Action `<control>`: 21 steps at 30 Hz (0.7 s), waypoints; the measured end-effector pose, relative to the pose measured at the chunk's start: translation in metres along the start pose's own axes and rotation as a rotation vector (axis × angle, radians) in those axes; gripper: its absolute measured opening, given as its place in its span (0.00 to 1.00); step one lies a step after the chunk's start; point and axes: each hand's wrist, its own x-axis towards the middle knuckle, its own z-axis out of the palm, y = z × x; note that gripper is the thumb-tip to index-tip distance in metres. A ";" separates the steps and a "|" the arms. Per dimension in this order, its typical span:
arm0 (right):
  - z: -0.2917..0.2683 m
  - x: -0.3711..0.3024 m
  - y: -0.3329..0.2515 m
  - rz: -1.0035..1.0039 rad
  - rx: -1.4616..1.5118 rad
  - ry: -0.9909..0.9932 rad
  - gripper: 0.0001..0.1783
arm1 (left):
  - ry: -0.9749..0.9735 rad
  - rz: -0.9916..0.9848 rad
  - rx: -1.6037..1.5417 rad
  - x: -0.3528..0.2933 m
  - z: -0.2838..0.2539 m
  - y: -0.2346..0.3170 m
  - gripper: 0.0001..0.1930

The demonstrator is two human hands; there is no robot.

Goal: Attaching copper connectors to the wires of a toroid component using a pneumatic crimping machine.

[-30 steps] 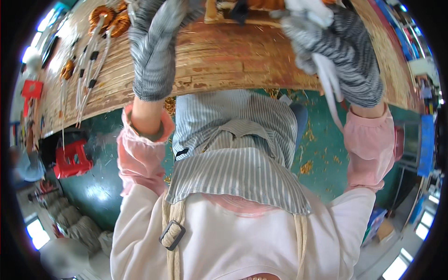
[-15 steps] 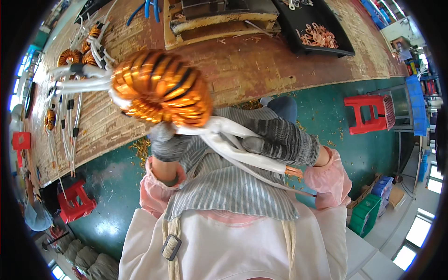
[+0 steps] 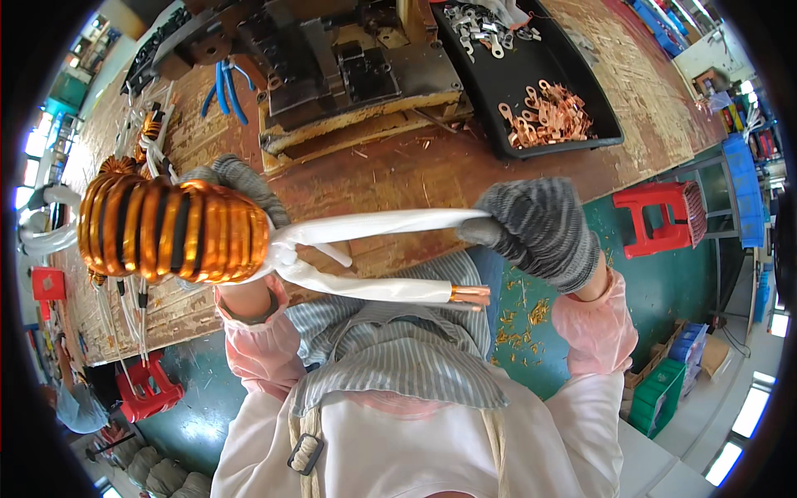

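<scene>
A copper-wound toroid coil (image 3: 170, 228) with black strips between its turns is held up at the left. My left hand (image 3: 249, 184), in a grey knit glove, is closed behind it and partly hidden by the windings. White sleeved leads (image 3: 365, 228) run from the coil to the right. My right hand (image 3: 540, 228), in a dark grey striped glove, pinches the end of the upper lead, which hides that tip. The lower lead (image 3: 382, 286) hangs free, with bare copper strands (image 3: 471, 296) at its end.
A black tray (image 3: 573, 141) holds copper terminal lugs (image 3: 548, 116) and silver lugs (image 3: 490, 29). Left of it stands a dark metal machine (image 3: 357, 75), with blue-handled pliers (image 3: 224, 90) alongside. More coils (image 3: 151, 124) lie far left. Red stools (image 3: 660, 217) stand on the green floor.
The coil has moved left and turned so its side shows. My right hand has shifted right and up, now at the end of one lead, drawing it straight. The view has tilted toward the bench.
</scene>
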 end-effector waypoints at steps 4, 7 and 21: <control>-0.002 -0.003 0.049 -0.183 -0.201 0.531 0.13 | 0.037 0.030 0.025 0.006 -0.001 -0.006 0.32; -0.012 0.000 0.109 0.715 0.695 0.428 0.07 | 0.068 0.053 0.035 0.011 -0.018 0.009 0.32; 0.032 0.053 0.203 0.458 -0.275 -0.185 0.18 | 0.237 0.431 0.235 0.011 -0.007 0.094 0.30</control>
